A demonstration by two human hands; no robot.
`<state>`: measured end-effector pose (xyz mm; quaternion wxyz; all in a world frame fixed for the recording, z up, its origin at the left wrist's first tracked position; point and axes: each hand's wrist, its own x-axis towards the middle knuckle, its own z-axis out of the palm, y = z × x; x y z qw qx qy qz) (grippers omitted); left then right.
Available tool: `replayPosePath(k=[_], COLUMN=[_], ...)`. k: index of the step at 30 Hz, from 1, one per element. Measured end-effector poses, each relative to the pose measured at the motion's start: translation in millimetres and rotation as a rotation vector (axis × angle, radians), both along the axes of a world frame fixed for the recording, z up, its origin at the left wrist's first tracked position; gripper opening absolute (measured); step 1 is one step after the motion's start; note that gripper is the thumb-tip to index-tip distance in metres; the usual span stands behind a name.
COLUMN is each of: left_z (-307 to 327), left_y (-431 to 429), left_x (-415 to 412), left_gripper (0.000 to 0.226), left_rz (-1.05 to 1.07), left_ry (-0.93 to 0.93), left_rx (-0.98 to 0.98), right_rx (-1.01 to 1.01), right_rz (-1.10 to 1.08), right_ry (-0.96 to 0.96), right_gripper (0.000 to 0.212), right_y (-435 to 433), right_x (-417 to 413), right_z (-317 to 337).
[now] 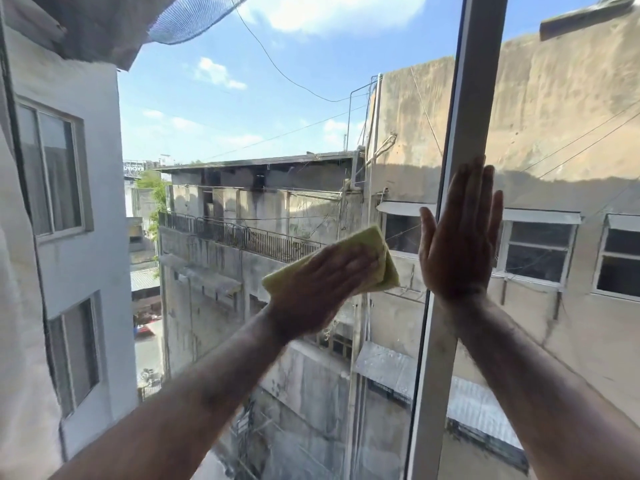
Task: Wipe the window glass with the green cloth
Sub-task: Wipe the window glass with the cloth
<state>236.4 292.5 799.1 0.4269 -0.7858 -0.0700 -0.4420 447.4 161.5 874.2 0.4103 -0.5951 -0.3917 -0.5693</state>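
The window glass (242, 133) fills most of the view, with buildings and sky behind it. A folded yellow-green cloth (379, 251) lies flat against the pane near the middle. My left hand (318, 285) presses on the cloth with flat fingers, covering its lower left part. My right hand (460, 240) is spread flat, palm forward, on the white vertical frame bar (474, 98) and the pane beside it, just right of the cloth. It holds nothing.
A pale curtain (20, 306) hangs along the left edge, and bunched fabric with dark netting (194, 19) sags across the top left. The frame bar splits the glass into a wide left pane and a narrower right pane (571, 150).
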Motion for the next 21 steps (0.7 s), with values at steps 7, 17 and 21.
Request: replayPosePath(k=[7, 17, 21], left_z=[7, -17, -38], left_y=[23, -8, 18], left_x=[-69, 11, -54], left_gripper=[0.05, 0.059, 0.062], left_rz=[0.075, -0.024, 0.064], left_ry=[-0.64, 0.0, -0.088], left_rx=[-0.354, -0.007, -0.05], right_rx=[0.023, 0.018, 0.014], right_rz=[-0.008, -0.033, -0.005], right_ry=[0.006, 0.006, 0.019], right_gripper=[0.069, 0.068, 0.068], right_y=[3, 0, -1], right_x=[0, -2, -3], right_z=[0, 0, 1])
